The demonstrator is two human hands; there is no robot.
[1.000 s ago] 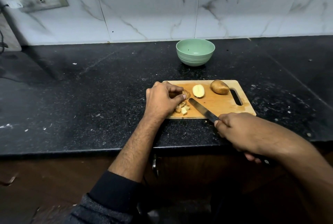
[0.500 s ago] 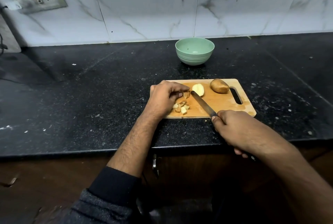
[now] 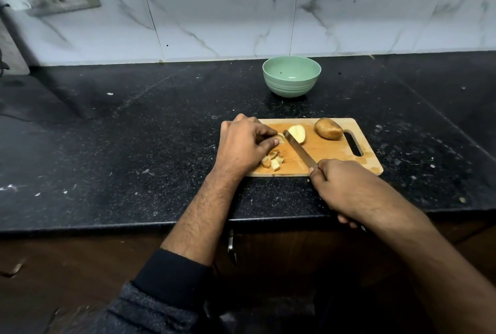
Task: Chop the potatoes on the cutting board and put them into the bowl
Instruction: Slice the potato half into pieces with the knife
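Head view: left hand (image 3: pixel 243 145) pinches a potato piece (image 3: pixel 280 138) — knife (image 3: pixel 299 151), gripped by right hand (image 3: pixel 341 186), just beside its fingertips (image 3: pixel 275 142).

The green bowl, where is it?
In the head view, the bowl sits on the black counter near the wall, just behind the cutting board.

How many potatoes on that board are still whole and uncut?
1. The whole potato lies at the cutting board's far right, beside the handle slot. The rest are cut: a half potato mid-board, and small pieces by the left hand, which may hide more.
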